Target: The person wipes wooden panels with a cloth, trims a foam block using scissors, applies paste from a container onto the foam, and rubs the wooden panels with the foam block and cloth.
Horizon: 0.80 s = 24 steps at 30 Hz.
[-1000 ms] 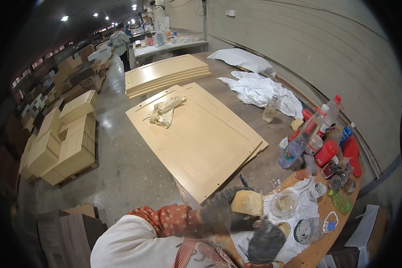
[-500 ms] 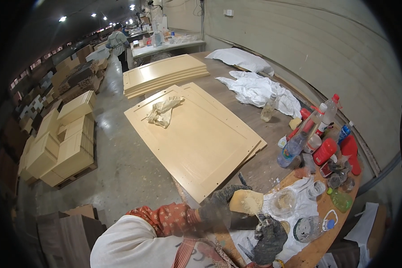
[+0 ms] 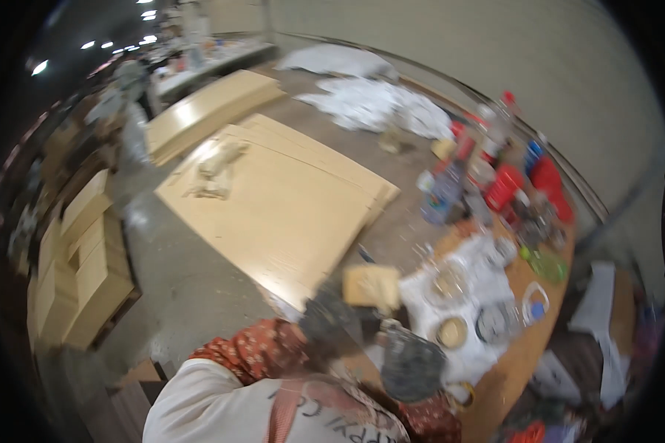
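My left hand, in a dark work glove, is closed on a small yellowish board with a smear of pale putty-like paste on its right part. A dark, slim stick juts out just beyond that board; what it belongs to is hidden. My right hand, in a dark stained glove, is curled beside the board's near right corner. Motion blur hides what its fingers grip. Right of it, on a white cloth, sit a round dish of tan paste and a clear plastic container.
Large cream panels lie stacked beyond my left hand, with a crumpled cloth on top. Bottles and a red container crowd the table's right side. A tape roll lies near my right arm. More panels stand on the floor at left.
The view has swung, so the table and panels sit further left and higher in the picture. My right hand has drawn nearer me, away from the paste dish, which now shows fully.
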Each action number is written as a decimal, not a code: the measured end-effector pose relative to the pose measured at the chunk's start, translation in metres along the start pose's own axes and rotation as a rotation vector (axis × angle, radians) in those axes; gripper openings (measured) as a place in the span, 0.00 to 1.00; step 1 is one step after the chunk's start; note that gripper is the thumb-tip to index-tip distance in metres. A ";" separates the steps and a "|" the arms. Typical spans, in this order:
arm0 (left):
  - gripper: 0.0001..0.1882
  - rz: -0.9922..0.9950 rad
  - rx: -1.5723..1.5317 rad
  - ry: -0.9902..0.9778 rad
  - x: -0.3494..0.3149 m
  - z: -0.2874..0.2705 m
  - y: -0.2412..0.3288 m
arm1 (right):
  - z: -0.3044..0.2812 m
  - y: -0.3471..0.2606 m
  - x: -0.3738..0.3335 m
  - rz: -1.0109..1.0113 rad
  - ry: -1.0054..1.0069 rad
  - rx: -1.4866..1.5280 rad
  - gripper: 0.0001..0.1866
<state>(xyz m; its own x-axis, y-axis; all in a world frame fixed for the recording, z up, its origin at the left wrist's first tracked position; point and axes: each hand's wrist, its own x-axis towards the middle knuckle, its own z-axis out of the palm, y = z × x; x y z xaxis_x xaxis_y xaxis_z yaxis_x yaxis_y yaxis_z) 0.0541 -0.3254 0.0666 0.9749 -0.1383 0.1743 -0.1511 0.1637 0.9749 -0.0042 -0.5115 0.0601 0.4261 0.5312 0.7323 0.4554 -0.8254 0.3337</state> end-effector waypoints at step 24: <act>0.37 0.028 0.202 0.401 -0.012 -0.066 -0.001 | 0.093 0.272 0.007 0.652 -0.647 -0.078 0.17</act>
<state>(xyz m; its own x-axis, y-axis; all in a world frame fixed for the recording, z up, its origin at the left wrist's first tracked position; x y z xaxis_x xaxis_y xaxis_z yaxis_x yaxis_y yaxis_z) 0.0532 -0.2595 0.0545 0.9504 0.2591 0.1720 -0.1680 -0.0376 0.9851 0.1950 -0.7142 0.1008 0.9447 -0.0596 0.3225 -0.0725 -0.9970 0.0282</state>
